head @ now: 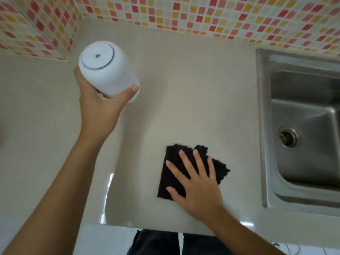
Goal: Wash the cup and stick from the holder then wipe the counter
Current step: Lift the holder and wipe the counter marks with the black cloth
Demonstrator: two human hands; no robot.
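Observation:
My left hand (99,105) grips a white cup (108,70) and holds it up over the back left of the beige counter (184,89). The cup is tilted, its round base with a small central hole facing me. My right hand (195,179) lies flat, fingers spread, on a black cloth (172,173) that rests on the counter near the front edge. No stick or holder shows in this view.
A steel sink (265,126) with a round drain (288,138) is set into the counter at the right. A mosaic tile wall (184,13) in red, orange and cream runs along the back and left. Dark trousers show below the counter's front edge.

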